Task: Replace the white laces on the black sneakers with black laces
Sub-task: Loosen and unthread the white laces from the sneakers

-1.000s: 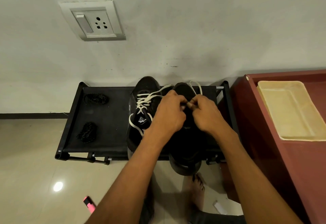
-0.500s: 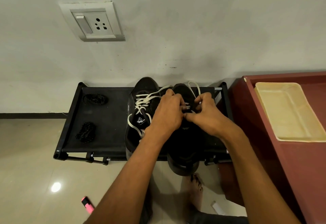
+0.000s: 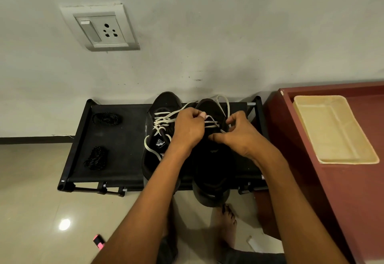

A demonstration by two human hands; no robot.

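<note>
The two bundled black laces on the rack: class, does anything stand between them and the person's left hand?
Yes. The left sneaker, still threaded with its white lace, stands on the rack between the left hand and the black laces. Both hands are also busy: their fingers pinch the right sneaker's white lace.

Hands (image 3: 188,129) (image 3: 239,133) now apart; white lace (image 3: 212,122) loosened, exposed between.

both forearms outstretched, left hand (image 3: 188,128) and right hand (image 3: 239,133) with fingers curled, pinching
</note>
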